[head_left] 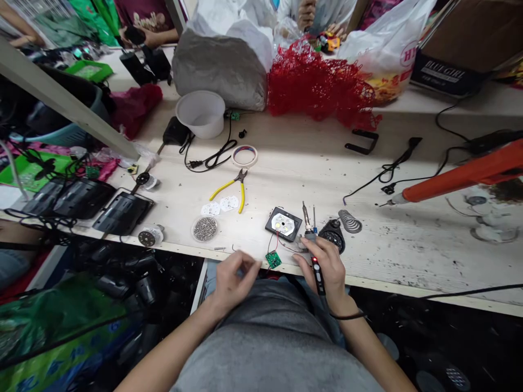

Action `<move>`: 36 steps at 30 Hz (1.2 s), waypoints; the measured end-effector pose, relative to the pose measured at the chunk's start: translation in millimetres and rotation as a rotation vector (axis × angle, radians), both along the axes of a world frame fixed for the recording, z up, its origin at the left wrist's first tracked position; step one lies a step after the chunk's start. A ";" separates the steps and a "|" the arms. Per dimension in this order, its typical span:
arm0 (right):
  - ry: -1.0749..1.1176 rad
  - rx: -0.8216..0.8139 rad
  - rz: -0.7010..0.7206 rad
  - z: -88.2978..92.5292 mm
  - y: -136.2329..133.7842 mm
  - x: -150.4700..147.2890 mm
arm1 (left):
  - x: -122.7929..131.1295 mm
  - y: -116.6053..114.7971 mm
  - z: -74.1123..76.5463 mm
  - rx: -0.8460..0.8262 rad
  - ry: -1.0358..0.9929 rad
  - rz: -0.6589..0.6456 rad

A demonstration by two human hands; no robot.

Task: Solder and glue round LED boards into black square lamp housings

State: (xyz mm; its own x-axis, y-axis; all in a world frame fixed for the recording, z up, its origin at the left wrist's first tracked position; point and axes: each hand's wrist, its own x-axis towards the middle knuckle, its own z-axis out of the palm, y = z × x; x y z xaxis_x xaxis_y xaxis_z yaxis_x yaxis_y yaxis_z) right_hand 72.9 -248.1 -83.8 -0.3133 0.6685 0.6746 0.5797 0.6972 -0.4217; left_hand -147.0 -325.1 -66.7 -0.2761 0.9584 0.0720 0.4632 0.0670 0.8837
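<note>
My right hand (pixel 332 267) is closed around a soldering iron (pixel 316 272), whose red light shows on the handle and whose tip points away from me. My left hand (pixel 236 279) is at the table's front edge, fingers curled and thumb near the forefinger; whatever may be in the pinch is too small to make out. Between the hands, a small green circuit board (pixel 273 259) lies at the edge. Thin red and black wires run from it toward a black rectangular housing (pixel 284 224) with a white LED plate inside. A blue-handled screwdriver (pixel 314 218) lies beside the iron.
Yellow-handled cutters (pixel 242 190), a dish of small metal parts (pixel 205 228), a tape roll (pixel 244 156) and a white tub (pixel 201 113) sit leftward. A round black part (pixel 332 235) and coiled solder (pixel 350 222) lie rightward. An orange electric screwdriver (pixel 461 171) reaches in from the right.
</note>
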 end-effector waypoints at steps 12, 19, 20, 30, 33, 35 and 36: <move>0.420 -0.351 -0.103 7.0 -10.4 3.8 | 2.0 8.7 -98.7 -0.480 -0.118 -0.287; 0.919 -0.653 -0.113 7.6 -10.6 19.7 | 0.0 4.9 -87.6 -0.390 -0.113 -0.340; 0.974 -0.664 -0.099 6.7 -9.6 21.1 | -5.6 -0.3 -81.3 -0.382 -0.090 -0.365; 1.037 -0.718 -0.101 2.2 -14.1 20.3 | -60.6 -39.8 83.1 -0.407 0.430 -0.399; 1.042 -0.723 -0.105 1.2 -15.5 21.6 | -73.2 -25.2 132.1 -0.203 0.865 -0.206; 1.048 -0.717 -0.100 1.7 -15.5 22.9 | -81.9 -3.8 150.3 -0.170 1.135 -0.114; 1.055 -0.710 -0.097 2.2 -15.5 23.5 | -86.2 10.0 154.1 -0.175 1.224 -0.114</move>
